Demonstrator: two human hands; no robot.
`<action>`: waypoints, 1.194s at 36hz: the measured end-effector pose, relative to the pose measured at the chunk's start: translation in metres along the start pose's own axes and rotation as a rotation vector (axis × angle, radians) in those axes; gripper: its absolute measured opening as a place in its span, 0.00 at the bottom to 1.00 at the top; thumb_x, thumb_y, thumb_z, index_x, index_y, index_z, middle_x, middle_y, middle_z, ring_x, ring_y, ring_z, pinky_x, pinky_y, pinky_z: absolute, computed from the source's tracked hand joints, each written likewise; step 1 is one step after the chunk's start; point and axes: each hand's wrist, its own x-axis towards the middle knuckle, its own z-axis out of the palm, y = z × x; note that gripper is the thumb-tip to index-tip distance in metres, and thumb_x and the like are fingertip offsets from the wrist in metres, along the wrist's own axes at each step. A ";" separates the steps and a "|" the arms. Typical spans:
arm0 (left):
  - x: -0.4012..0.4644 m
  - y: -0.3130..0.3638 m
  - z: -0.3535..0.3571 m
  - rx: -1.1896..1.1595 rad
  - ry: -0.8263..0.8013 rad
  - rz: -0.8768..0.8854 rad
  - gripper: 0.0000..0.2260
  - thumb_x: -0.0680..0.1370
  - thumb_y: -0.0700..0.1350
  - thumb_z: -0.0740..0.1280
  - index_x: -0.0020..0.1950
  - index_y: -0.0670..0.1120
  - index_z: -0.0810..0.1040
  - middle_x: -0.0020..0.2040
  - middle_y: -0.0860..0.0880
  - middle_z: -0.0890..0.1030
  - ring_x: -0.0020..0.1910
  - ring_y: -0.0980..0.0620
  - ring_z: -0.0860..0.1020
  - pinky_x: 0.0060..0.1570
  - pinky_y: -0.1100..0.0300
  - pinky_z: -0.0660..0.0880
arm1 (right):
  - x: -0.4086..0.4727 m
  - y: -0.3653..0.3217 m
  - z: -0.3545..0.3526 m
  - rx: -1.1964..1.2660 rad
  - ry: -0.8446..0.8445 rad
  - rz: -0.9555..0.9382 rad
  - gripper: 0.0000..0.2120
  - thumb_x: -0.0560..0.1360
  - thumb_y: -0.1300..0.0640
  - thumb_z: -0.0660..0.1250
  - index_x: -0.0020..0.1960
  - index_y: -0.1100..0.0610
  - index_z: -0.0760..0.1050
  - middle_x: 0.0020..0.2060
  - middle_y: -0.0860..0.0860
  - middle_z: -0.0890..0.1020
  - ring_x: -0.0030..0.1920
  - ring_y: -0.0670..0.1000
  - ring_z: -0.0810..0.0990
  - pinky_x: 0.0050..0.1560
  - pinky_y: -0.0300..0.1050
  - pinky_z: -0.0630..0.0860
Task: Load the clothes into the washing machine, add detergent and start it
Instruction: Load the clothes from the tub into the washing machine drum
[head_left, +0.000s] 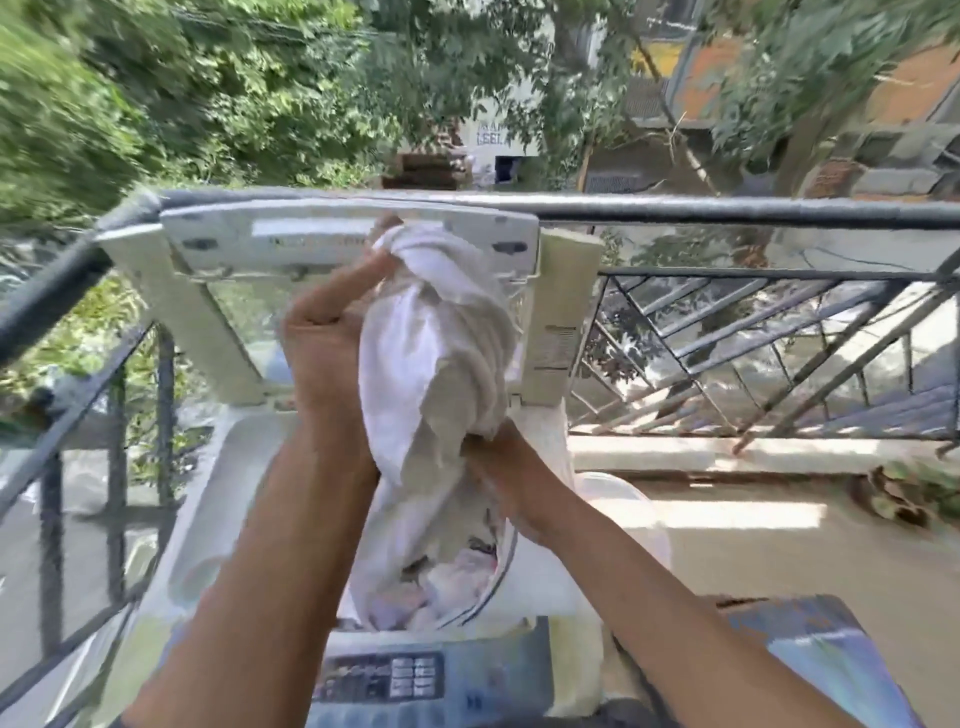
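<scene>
Both hands (332, 338) grip white cloth (441, 332) over washer (208, 467), balcony railing (727, 213) behind.

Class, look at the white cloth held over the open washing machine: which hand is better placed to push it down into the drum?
The right hand: it grips the white cloth low, just above the drum opening. The left hand holds the top, higher up.

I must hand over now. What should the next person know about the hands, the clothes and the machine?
Left hand grips the top of a white cloth; right hand holds it lower down.
The cloth hangs over the open washing machine, lid raised.
Some clothes already lie in the drum.
Left: drop this cloth in, add detergent, close the lid, start at the button panel.
</scene>
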 end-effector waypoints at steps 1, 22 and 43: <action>-0.004 0.006 -0.013 -0.099 -0.047 -0.060 0.23 0.82 0.32 0.55 0.44 0.47 0.88 0.44 0.51 0.87 0.47 0.54 0.86 0.52 0.61 0.81 | 0.004 0.001 0.010 0.038 0.008 0.004 0.17 0.71 0.53 0.70 0.59 0.54 0.82 0.45 0.50 0.87 0.47 0.52 0.87 0.43 0.48 0.83; -0.127 -0.043 -0.218 1.538 0.053 -0.253 0.47 0.64 0.32 0.61 0.84 0.48 0.60 0.82 0.45 0.59 0.84 0.46 0.57 0.82 0.44 0.58 | 0.052 0.114 0.079 -0.316 0.255 0.209 0.22 0.77 0.51 0.58 0.68 0.35 0.66 0.62 0.42 0.78 0.61 0.48 0.78 0.57 0.44 0.77; -0.139 -0.155 -0.309 1.942 -0.803 -1.324 0.25 0.83 0.52 0.61 0.81 0.58 0.66 0.84 0.47 0.60 0.83 0.38 0.58 0.77 0.35 0.60 | 0.063 0.191 0.077 -1.000 -0.512 0.549 0.22 0.80 0.57 0.61 0.73 0.47 0.75 0.70 0.52 0.78 0.66 0.54 0.78 0.61 0.46 0.76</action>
